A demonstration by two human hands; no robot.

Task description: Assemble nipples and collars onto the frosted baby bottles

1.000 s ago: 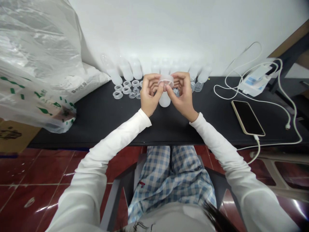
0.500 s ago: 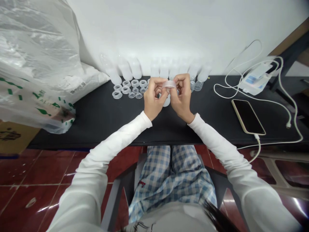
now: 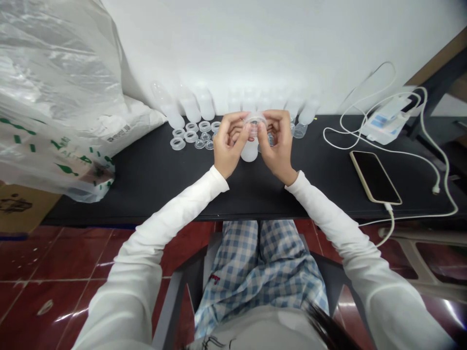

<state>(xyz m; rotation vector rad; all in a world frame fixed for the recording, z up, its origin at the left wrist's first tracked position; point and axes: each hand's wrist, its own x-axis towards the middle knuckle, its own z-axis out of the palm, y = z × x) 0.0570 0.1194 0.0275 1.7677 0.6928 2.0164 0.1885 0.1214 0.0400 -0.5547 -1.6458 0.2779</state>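
Observation:
My left hand and my right hand meet at the middle of the black table. Between their fingertips they pinch a translucent plastic ring, like a baby-bottle collar. A whitish, frosted bottle stands right below the ring; my fingers partly hide where the two meet, so I cannot tell if they touch. Left of my hands lie several loose rings and small clear teat-like pieces. To the right, a clear cap sits on the table, with others partly behind my right hand.
Several frosted bottles line the wall. A large plastic bag fills the left side, beside a white packet. On the right are a phone on a cable and a white power strip with looping cords.
The ring has come down slightly and tipped, now over the bottle. More of the bottle shows below my hands, and my fingers have spread a little around the ring.

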